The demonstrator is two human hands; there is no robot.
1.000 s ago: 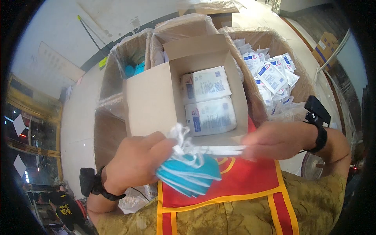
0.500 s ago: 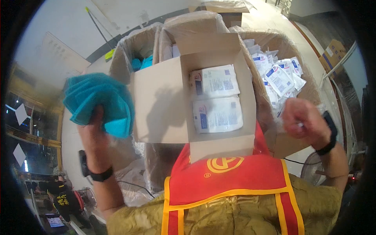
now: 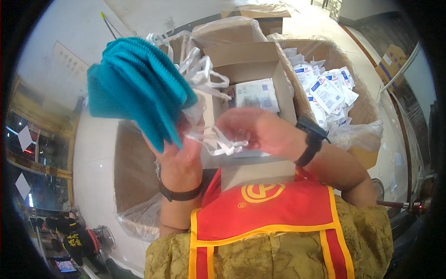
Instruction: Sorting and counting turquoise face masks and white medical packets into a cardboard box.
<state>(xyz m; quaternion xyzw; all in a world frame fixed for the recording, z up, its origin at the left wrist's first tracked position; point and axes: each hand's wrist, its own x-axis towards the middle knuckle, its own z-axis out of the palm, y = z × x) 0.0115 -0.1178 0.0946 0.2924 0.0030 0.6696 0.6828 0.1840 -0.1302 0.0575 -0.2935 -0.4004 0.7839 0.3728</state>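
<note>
Now my left hand [image 3: 180, 162] has its fingers closed on stacked teal face masks [image 3: 139, 76], while my right hand [image 3: 267, 132] curls beside white straps [image 3: 230, 148], its hold unclear.

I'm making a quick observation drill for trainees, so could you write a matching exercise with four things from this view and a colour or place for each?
1. Bundle
2. Apron
3. Packet heap
4. Right wristband

A. Inside the plastic-lined box at right
B. Black
C. Teal, in the left hand
D. Red with yellow edging

Pairs: 1-C, 2-D, 3-A, 4-B
</note>
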